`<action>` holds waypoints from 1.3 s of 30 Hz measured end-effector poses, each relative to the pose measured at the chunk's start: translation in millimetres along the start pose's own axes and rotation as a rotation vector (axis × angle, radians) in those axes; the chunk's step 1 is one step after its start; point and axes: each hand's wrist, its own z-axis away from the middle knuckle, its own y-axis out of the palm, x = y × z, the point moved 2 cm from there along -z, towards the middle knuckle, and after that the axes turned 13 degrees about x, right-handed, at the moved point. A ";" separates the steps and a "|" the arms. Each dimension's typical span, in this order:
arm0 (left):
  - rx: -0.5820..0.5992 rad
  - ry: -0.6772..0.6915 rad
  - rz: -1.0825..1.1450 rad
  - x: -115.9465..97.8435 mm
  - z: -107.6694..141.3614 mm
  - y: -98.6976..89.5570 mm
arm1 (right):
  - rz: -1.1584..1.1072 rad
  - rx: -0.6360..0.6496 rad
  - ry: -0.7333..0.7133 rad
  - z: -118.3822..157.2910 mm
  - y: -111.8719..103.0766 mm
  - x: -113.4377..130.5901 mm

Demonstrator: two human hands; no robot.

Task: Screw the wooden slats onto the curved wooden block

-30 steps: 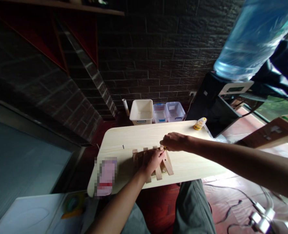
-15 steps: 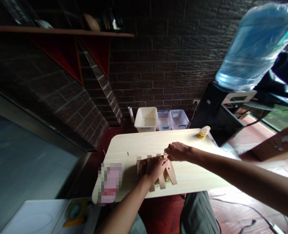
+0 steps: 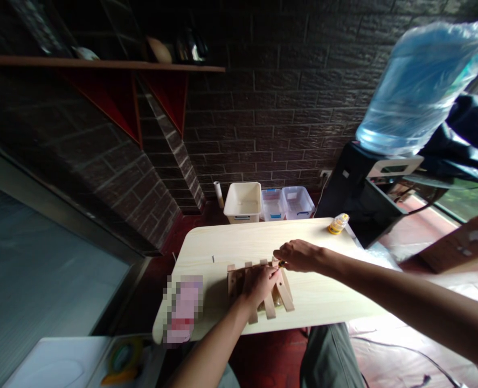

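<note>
A slatted wooden piece point(image 3: 269, 305) lies on the pale table point(image 3: 206, 240) near its front edge. My left hand point(image 3: 260, 284) rests over its slats, its fingertips pinched together near the top of the right slat; what they hold is too small to name. Just beyond, my right hand point(image 3: 297, 255) is closed round a small tool point(image 3: 281, 263) with a yellow and dark part showing, held against the same slat end. Most of the tool is hidden in the fist.
A small dark pin point(image 3: 213, 258) and a blurred pink item point(image 3: 186, 307) lie at the left. A yellow-labelled bottle point(image 3: 338, 223) stands at the back right. Behind the table are a cream bin point(image 3: 242, 200) and two clear bins point(image 3: 298, 202). A water dispenser point(image 3: 355, 188) stands right.
The view has tilted slightly, so the scene sits lower. My right hand has turned a little, and the tool's yellow part now shows. My left hand stays on the slats.
</note>
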 end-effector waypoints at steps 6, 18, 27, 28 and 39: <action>0.020 -0.010 -0.020 -2.6 3.9 -7.4 | -0.004 -0.009 0.042 -4.5 4.7 6.0; 0.011 0.018 0.021 -5.8 13.8 -4.9 | -0.017 -0.010 0.030 8.9 -1.1 19.0; 0.015 0.002 0.015 -10.1 34.3 6.3 | -0.009 -0.040 -0.013 15.4 8.5 33.0; 0.014 -0.003 0.017 -10.4 35.5 6.9 | -0.010 -0.051 -0.019 14.7 10.5 33.2; -0.005 -0.025 -0.023 -14.3 40.5 10.6 | -0.041 -0.076 0.021 18.8 10.1 33.9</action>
